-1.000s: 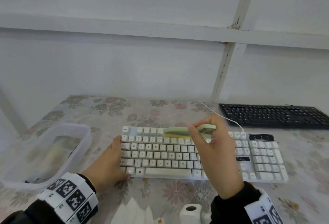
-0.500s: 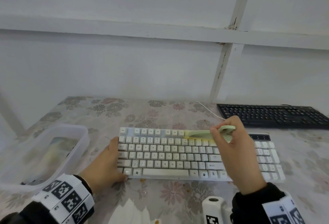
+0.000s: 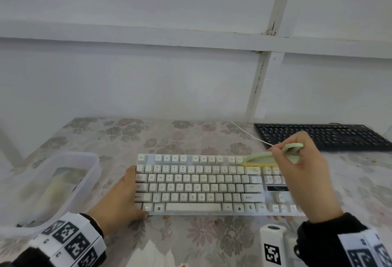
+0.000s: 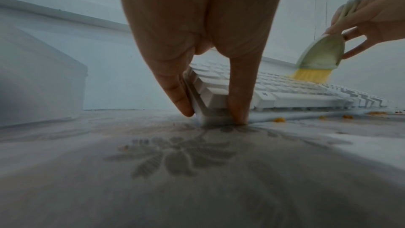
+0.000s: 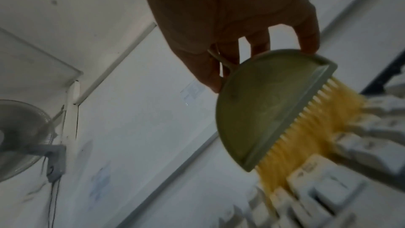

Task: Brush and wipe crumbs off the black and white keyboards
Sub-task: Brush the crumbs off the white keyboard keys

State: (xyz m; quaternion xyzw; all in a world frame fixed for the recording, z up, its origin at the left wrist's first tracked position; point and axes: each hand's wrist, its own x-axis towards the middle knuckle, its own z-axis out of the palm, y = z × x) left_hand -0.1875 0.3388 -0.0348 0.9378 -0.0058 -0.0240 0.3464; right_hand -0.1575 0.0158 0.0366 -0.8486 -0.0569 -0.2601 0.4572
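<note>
The white keyboard [image 3: 201, 184] lies in the middle of the flowered table. My left hand [image 3: 122, 195] holds its front left corner, with one finger [image 4: 177, 96] on the left side and the thumb [image 4: 238, 107] on the front edge. My right hand [image 3: 301, 173] pinches the handle of a pale green brush [image 3: 262, 157] over the keyboard's top right keys. Its yellow bristles [image 5: 306, 136] touch the keys. The black keyboard [image 3: 318, 135] lies at the back right, beyond the right hand. Orange crumbs [image 4: 279, 119] lie on the cloth along the white keyboard's front edge.
A clear plastic tub [image 3: 93, 173] stands left of the white keyboard, close to my left hand. A white cable [image 3: 248, 133] runs from the keyboard toward the wall. A white cylinder with a marker [image 3: 272, 243] stands at the front right. A wall fan [image 5: 19, 138] shows in the right wrist view.
My right hand has swept the brush to the right along the keyboard's top row, from the middle to the right part. The left hand has stayed on the corner.
</note>
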